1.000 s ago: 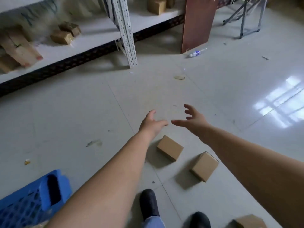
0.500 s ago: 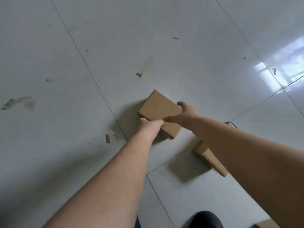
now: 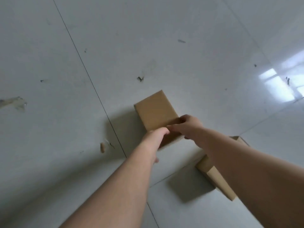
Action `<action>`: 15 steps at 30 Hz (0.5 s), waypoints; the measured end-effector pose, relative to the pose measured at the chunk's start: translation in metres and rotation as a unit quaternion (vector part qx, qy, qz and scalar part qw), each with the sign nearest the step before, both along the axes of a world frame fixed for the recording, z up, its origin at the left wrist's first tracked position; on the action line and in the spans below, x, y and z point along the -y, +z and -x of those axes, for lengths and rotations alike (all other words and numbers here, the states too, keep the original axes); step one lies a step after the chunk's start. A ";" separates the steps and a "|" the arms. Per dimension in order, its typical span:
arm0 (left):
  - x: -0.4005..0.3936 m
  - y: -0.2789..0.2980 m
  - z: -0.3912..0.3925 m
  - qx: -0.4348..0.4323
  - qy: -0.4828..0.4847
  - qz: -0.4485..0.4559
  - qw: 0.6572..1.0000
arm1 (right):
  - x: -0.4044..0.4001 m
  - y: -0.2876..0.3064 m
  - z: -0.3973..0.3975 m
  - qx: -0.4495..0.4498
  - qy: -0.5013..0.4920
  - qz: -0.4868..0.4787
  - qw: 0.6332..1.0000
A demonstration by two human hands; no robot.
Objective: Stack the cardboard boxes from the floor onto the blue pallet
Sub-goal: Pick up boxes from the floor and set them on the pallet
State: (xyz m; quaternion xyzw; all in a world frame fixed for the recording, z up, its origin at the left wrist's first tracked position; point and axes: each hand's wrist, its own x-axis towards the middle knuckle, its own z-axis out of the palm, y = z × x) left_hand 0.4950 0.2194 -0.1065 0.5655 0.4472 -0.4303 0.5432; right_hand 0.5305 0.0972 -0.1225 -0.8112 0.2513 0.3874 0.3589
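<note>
Head camera, looking steeply down at a pale tiled floor [image 3: 181, 38]. Two bare forearms reach forward from the bottom edge and meet at a small cardboard box [image 3: 155, 111].

The left hand [image 3: 153, 137] comes in from the lower left, its thumb lying across the box's near top edge and its fingers curled down over the near left side, gripping it. The right hand [image 3: 189, 127] comes in from the lower right, thumb laid along the top near edge and fingers wrapped round the near right corner, also gripping. The two thumbs almost touch.

The box is plain brown, flat-topped and closed, turned at an angle to the tile joints. It casts a dark shadow to its left; whether it rests on the floor or is just lifted cannot be told.

A second cardboard box [image 3: 213, 176] lies near on the floor, mostly hidden under the right forearm.

A small brown scrap [image 3: 102, 147] lies on the floor left of the left wrist.
</note>
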 end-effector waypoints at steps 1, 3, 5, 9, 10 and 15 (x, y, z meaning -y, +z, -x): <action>0.004 0.016 -0.007 0.002 0.021 0.012 1.000 | -0.010 0.014 -0.006 -0.001 -0.001 -0.013 1.000; 0.010 0.041 -0.021 0.030 0.027 0.008 0.999 | -0.031 0.039 -0.009 -0.027 0.021 -0.028 0.999; 0.009 0.055 -0.029 0.058 -0.011 -0.065 0.996 | -0.043 0.051 -0.006 -0.018 0.022 -0.002 1.000; -0.028 0.040 -0.010 0.076 0.002 -0.201 0.977 | -0.049 0.036 0.008 -0.016 0.004 0.018 1.000; -0.043 0.030 0.001 0.075 0.009 -0.256 0.964 | -0.054 0.027 0.016 -0.023 0.021 0.012 0.999; -0.114 -0.023 0.080 0.034 0.070 -0.404 0.911 | -0.105 -0.022 0.068 -0.023 0.208 0.006 0.978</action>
